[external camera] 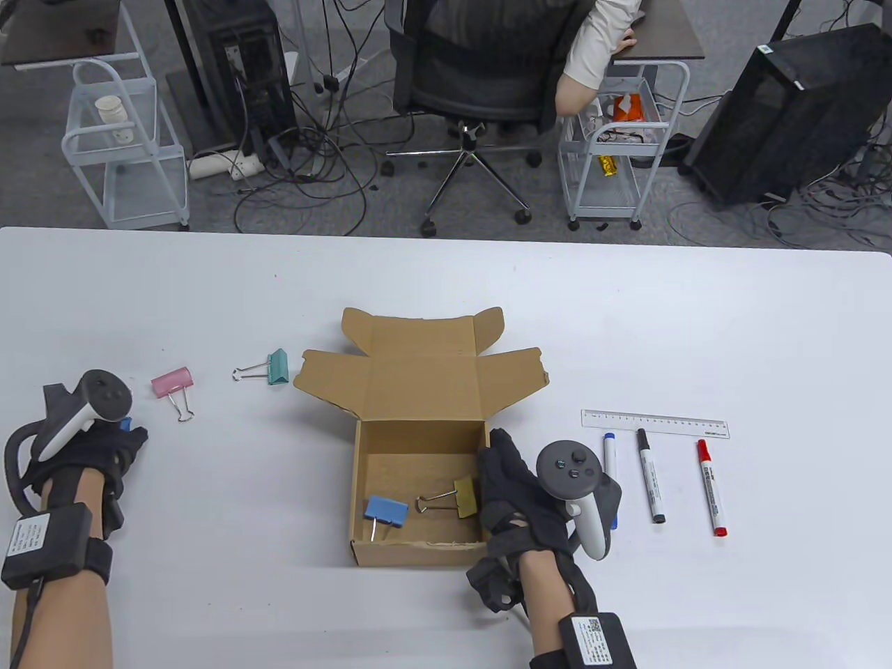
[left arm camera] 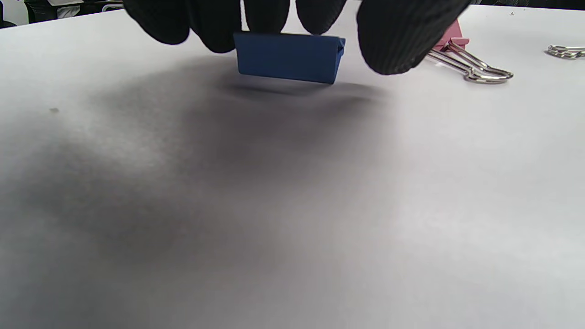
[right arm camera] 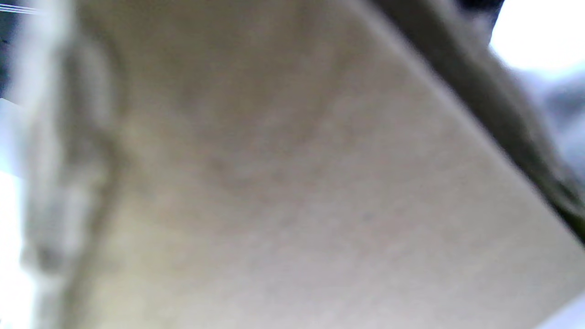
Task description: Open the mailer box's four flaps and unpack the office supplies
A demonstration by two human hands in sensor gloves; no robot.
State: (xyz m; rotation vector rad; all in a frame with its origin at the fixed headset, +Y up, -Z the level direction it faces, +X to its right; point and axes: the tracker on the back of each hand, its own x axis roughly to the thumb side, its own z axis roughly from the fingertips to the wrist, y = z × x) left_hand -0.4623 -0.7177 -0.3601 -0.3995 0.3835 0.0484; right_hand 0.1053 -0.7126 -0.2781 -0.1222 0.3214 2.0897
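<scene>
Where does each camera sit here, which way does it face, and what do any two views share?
Table view: above, looking down at the table and open box; left hand, right hand and both forearms show.
Left wrist view: low over the tabletop; gloved fingertips pinch a dark blue clip.
Right wrist view: pressed close to blurred cardboard; no hand is clearly visible.
Shared: the pink clip appears in table and left wrist views.

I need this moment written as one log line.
left hand: holds blue binder clip above table | right hand: at mailer box wall | two clips inside
</scene>
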